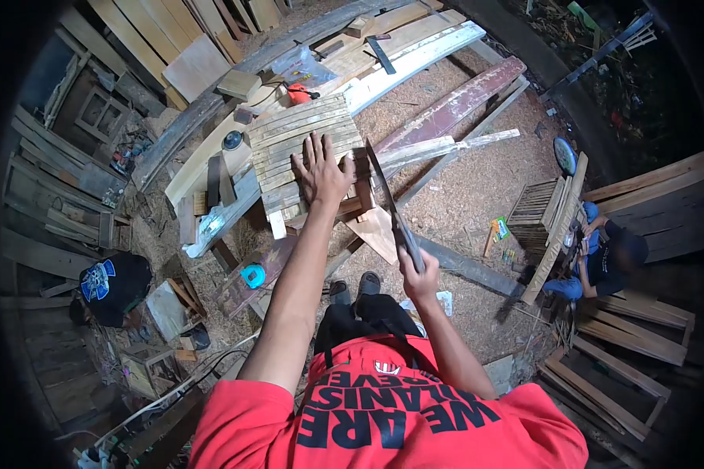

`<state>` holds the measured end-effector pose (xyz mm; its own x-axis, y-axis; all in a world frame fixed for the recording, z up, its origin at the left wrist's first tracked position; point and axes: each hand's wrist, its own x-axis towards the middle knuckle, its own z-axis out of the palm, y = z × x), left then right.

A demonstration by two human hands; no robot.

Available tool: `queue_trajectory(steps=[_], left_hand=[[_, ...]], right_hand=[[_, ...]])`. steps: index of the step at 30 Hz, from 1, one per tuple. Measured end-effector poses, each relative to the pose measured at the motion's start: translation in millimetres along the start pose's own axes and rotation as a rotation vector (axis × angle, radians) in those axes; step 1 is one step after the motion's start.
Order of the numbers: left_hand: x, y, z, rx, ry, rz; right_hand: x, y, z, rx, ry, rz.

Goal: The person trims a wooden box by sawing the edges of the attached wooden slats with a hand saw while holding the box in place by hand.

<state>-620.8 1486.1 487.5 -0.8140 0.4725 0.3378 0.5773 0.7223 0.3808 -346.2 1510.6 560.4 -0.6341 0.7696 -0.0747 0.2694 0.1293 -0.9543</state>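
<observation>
My left hand (321, 170) lies flat with fingers spread on a slatted wooden piece (278, 133), like a small stool top, pressing near its right side. My right hand (420, 275) is closed round the handle of a hand saw (389, 191). The saw's long blade points away from me and runs along the right edge of the slatted piece; whether its teeth touch the wood I cannot tell. Below the blade is a pale, flat wooden piece (378, 234). Long boards lie under and behind the slatted piece.
A teal tape measure (253, 275) lies left of my arm. Beyond the slats are a red tool (299, 94) and a black square (382, 55). At right, a person (614, 254) sits by a plank (555, 230); another person (113, 288) bends at left. Sawdust covers the ground.
</observation>
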Motion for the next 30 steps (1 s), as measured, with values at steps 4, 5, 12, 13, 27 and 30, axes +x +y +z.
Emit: queue_trajectory(steps=[4,5,12,13,27,30], left_hand=[[2,3,-5,0.043,0.001,-0.017],[4,5,-6,0.056,0.004,-0.023],[0,-1,0,0.047,0.048,0.005],[1,-2,1,0.04,0.062,0.008],[0,-1,-1,0.044,0.073,0.03],[-1,-2,-5,0.021,0.066,0.017]], right_hand=[[56,2,31,-0.015,0.01,-0.125],[55,0,29,-0.02,0.01,-0.156],[4,23,4,0.124,-0.042,-0.054],[24,32,13,0.093,-0.055,-0.037],[58,8,25,0.142,-0.076,-0.064],[54,12,35,0.133,-0.07,-0.098]])
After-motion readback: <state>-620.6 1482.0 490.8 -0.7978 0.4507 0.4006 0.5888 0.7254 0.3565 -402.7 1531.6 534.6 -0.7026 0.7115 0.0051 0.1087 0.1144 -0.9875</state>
